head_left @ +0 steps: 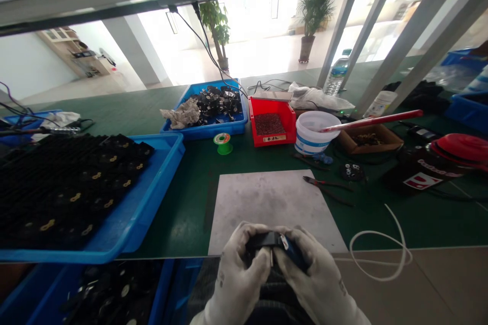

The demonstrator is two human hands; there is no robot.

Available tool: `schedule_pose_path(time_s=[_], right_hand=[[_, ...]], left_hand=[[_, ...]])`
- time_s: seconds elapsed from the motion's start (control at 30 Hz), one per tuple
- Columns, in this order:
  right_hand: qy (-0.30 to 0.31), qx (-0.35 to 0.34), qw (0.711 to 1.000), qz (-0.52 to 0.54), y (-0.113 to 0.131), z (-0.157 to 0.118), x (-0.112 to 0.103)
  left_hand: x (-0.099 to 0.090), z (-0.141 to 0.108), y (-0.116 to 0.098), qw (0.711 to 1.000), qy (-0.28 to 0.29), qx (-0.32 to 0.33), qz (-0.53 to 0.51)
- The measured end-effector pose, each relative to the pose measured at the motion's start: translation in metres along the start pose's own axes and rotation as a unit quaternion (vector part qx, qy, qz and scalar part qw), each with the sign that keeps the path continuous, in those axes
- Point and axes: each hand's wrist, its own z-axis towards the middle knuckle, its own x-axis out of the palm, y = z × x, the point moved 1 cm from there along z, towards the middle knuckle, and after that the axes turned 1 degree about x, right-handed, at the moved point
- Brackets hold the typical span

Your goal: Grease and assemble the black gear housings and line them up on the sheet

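Note:
Both my hands wear whitish gloves and meet at the front edge of the bench. My left hand is closed round the left side of a black plastic part. On the other side, my right hand grips the same part, with a dark blue piece under its fingers. A small white or metallic bit shows at the part's top. Much of the part is covered by the gloves, so its exact kind cannot be made out. Just beyond lies a pale grey mat.
A blue tray of black parts stands left. Behind are a blue tray, a red bin, a green spool and a white tub. Cutting pliers, a white tube and a black red-lidded container lie right.

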Motion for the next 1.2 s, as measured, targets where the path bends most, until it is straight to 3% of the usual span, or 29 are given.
schedule_pose_path(time_s=[0.13,0.23,0.3,0.4,0.5,0.6,0.67,0.77,0.87,0.97,1.07,1.2], right_hand=[[-0.024,-0.074,0.995,-0.062,0.004,-0.004,-0.005],[-0.038,-0.076,0.994,-0.073,0.003,-0.006,0.000],[-0.030,-0.021,0.999,-0.039,-0.001,-0.003,0.005],[-0.036,0.135,0.988,0.072,-0.003,0.006,0.010],[-0.060,0.288,0.931,0.218,0.005,0.014,0.009],[-0.018,0.361,0.882,0.301,0.011,0.016,0.002],[-0.002,0.362,0.888,0.284,0.010,0.015,-0.007],[-0.019,0.338,0.918,0.208,0.009,0.017,-0.022],[0.052,0.329,0.923,0.194,0.017,0.022,-0.026],[0.111,0.312,0.915,0.233,0.028,0.024,-0.019],[0.088,0.333,0.890,0.300,0.034,0.018,-0.011],[0.064,0.387,0.844,0.366,0.033,0.009,-0.007]], left_hand=[[0.002,-0.005,-0.006,1.000,-0.011,0.012,-0.021],[0.003,-0.001,-0.003,1.000,-0.020,0.001,-0.021],[0.002,0.007,0.000,1.000,-0.020,-0.023,0.002],[0.001,0.017,0.002,0.997,-0.029,-0.066,0.006],[0.003,0.018,0.002,0.987,0.008,-0.118,-0.109],[0.005,0.014,0.000,0.960,0.034,-0.136,-0.243],[0.001,0.012,-0.001,0.954,0.027,-0.146,-0.262],[-0.011,0.014,-0.006,0.969,0.045,-0.150,-0.192],[-0.020,0.018,-0.014,0.987,0.102,-0.106,-0.071],[-0.023,0.015,-0.018,0.990,0.134,-0.053,0.000],[-0.023,0.006,-0.016,0.994,0.094,-0.037,0.042],[-0.017,-0.009,-0.010,0.990,0.094,-0.088,-0.050]])
